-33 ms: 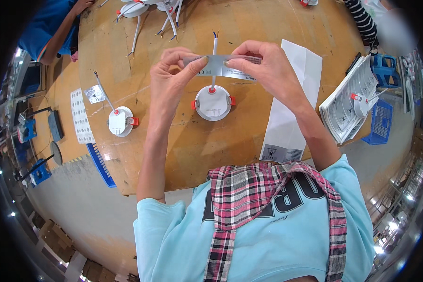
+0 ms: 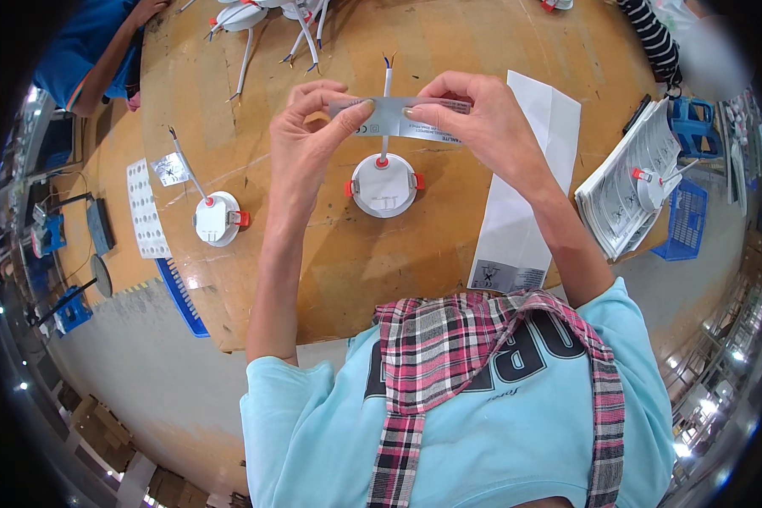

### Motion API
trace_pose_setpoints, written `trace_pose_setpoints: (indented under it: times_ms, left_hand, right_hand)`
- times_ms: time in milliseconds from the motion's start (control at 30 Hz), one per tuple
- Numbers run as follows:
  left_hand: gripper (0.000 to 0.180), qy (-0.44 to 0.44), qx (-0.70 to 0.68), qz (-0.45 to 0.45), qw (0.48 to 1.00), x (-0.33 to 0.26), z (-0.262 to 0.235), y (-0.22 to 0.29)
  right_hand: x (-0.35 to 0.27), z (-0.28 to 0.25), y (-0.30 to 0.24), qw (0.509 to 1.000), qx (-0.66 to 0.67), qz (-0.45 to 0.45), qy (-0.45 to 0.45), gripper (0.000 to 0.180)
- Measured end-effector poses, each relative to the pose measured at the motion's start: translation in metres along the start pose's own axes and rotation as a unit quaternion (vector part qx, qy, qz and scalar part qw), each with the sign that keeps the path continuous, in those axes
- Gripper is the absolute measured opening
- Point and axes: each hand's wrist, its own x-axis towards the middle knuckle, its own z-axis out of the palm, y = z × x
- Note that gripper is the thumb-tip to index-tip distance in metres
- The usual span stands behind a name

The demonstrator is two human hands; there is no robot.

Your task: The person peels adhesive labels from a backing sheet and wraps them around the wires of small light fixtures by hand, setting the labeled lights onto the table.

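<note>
A silver printed label (image 2: 388, 117) is stretched between my two hands, over the cable of a round white downlight. My left hand (image 2: 317, 127) pinches the label's left end between thumb and fingers. Its right end is gripped the same way by my right hand (image 2: 474, 114). Just below lies the downlight (image 2: 384, 188), with red-tipped clips on both sides and its cable (image 2: 388, 83) pointing away from me, bare coloured wires at the tip. Another downlight (image 2: 218, 220) rests to the left, its cable crossing a small silver label (image 2: 170, 169).
A white label backing sheet (image 2: 523, 178) lies under my right forearm. Right of it, a stack of label sheets (image 2: 622, 178) bears another downlight (image 2: 649, 193). A white sheet with round spots (image 2: 148, 210) sits at the left edge. Several downlights (image 2: 245, 17) are piled far off; co-workers' arms (image 2: 110, 63) show beyond.
</note>
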Motion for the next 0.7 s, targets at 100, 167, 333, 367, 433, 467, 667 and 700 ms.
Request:
trace_pose_setpoints:
  times_ms: [100,167,333,367,433,467,667,700]
  left_hand:
    - [0.019,-0.009,-0.067,-0.068,0.995,0.005,0.008,0.004]
    - [0.019,-0.019,-0.061,-0.069,0.996,0.009,0.006,-0.003]
    - [0.018,-0.025,-0.055,-0.088,0.994,0.014,0.006,-0.008]
    - [0.019,-0.021,-0.068,-0.087,0.994,0.015,0.006,-0.01]
    - [0.02,-0.017,-0.081,-0.086,0.993,0.015,0.005,-0.011]
    - [0.02,-0.018,-0.086,-0.088,0.992,0.015,0.004,-0.012]
    - [0.019,-0.021,-0.108,-0.092,0.99,0.015,0.004,-0.015]
    - [0.019,-0.022,-0.11,-0.093,0.989,0.015,0.004,-0.016]
  right_hand:
    - [0.006,-0.002,0.004,1.0,-0.002,0.017,-0.003,0.027]
    - [0.009,-0.001,0.01,1.0,-0.006,0.008,-0.005,0.024]
    - [0.013,0.002,0.018,1.0,-0.015,0.005,-0.005,0.023]
    - [0.014,0.003,0.018,1.0,-0.009,0.006,-0.002,0.026]
    - [0.015,0.004,0.018,1.0,-0.003,0.008,0.0,0.029]
    - [0.015,0.005,0.017,1.0,-0.001,0.01,0.003,0.03]
    - [0.016,0.005,0.017,1.0,-0.008,0.013,-0.002,0.03]
    - [0.016,0.005,0.017,1.0,-0.009,0.012,-0.002,0.029]
